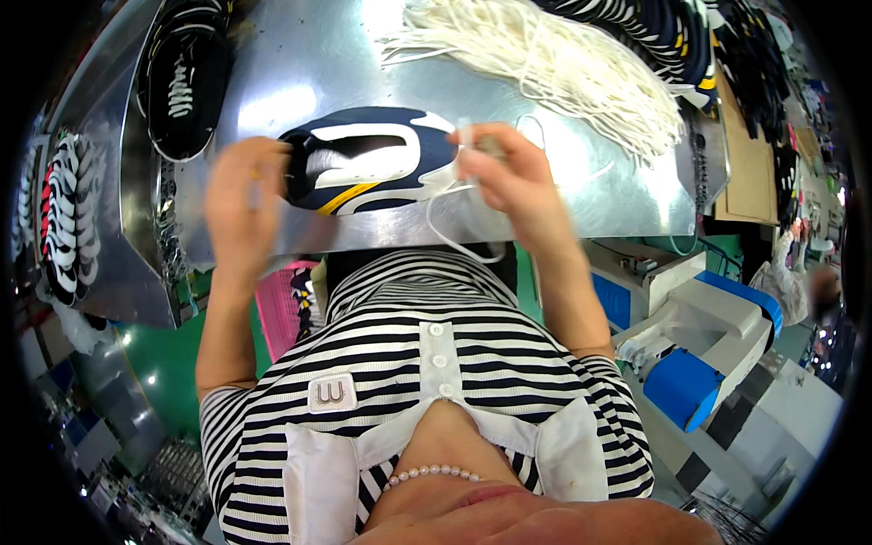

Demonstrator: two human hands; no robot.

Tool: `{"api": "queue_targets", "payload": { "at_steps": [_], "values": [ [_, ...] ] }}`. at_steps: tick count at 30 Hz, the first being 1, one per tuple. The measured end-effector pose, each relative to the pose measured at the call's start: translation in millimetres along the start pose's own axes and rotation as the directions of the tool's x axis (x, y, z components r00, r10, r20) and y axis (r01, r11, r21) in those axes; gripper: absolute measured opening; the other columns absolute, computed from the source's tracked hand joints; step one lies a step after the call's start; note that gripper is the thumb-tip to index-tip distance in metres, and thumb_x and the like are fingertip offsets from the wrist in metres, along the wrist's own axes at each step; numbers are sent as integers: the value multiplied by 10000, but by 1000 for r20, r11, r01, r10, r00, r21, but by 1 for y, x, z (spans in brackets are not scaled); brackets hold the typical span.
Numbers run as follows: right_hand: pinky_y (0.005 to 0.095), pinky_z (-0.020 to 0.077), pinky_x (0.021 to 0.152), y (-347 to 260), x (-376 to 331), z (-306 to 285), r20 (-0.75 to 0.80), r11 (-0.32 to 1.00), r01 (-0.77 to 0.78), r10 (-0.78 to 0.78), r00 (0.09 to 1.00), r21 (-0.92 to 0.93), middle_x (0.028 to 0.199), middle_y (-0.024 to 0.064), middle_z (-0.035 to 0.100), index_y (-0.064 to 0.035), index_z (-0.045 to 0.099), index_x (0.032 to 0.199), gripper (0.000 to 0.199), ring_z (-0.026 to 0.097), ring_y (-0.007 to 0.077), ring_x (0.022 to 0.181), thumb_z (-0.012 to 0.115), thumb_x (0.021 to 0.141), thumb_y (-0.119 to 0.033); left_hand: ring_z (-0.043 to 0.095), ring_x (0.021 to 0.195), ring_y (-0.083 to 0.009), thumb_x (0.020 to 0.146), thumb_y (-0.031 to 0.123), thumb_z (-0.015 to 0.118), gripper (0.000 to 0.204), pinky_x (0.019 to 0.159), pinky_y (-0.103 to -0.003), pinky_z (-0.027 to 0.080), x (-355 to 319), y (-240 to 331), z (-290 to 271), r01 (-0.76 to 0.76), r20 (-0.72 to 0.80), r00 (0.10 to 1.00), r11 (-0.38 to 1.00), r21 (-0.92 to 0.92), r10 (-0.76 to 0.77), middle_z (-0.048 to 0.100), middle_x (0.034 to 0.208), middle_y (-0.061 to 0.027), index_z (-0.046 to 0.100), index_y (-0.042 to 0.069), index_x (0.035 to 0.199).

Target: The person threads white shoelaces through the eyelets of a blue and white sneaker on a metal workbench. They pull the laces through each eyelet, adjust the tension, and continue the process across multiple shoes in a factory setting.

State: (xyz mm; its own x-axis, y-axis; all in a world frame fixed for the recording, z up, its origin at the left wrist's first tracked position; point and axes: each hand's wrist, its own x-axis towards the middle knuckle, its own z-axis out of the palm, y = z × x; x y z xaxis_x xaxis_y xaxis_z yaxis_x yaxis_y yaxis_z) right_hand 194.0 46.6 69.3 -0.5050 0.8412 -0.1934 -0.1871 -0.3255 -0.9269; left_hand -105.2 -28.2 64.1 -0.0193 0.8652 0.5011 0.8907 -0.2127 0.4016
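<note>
A navy, white and yellow shoe upper lies on its side on the metal table in front of me, its dark opening toward the left. Beside that opening is my left hand, smeared by motion, so its fingers do not read clearly. At the other end of the shoe upper, my right hand has its fingers pinched together on a thin white shoelace. The lace hangs in a loop past the table's near edge. What the right fingertips touch on the shoe upper is partly blurred.
A large bundle of white laces lies at the back right, with stacked navy shoe uppers behind it. A black laced shoe stands at the left. The metal table ends near my waist. A blue and white machine stands to the right.
</note>
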Motion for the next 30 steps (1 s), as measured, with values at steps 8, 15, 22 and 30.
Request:
{"api": "queue_targets", "payload": {
  "at_steps": [8,15,22,30],
  "values": [
    [208,425,592,77,66,27,-156,990,-14,-8,988,-143,850,68,701,2,499,1227,357,561,64,682,657,919,-89,654,962,-202,993,563,495,624,840,-310,506,50,-9,59,893,942,150,451,2,-302,702,1036,-110,646,-20,1158],
    [233,507,692,67,57,24,-162,981,72,-102,982,-181,836,93,723,10,464,1160,370,657,112,756,699,885,-68,539,1179,-170,1005,477,531,531,1040,-292,422,28,18,82,910,914,400,-93,-405,-69,619,1192,-86,606,19,1263],
    [290,522,672,49,40,28,-82,817,238,-327,941,-525,828,138,722,19,473,1103,371,691,235,719,720,850,-93,639,939,-118,955,306,669,327,835,-249,503,12,50,76,789,734,583,25,-614,-349,691,1052,-42,690,12,1099],
    [312,535,657,35,17,31,3,750,285,-353,935,-597,877,145,712,10,500,1092,302,710,259,761,687,918,-151,657,876,-90,917,200,701,236,774,-231,514,8,59,75,718,591,679,230,-657,-435,721,987,-24,717,17,1065]
  ]
}}
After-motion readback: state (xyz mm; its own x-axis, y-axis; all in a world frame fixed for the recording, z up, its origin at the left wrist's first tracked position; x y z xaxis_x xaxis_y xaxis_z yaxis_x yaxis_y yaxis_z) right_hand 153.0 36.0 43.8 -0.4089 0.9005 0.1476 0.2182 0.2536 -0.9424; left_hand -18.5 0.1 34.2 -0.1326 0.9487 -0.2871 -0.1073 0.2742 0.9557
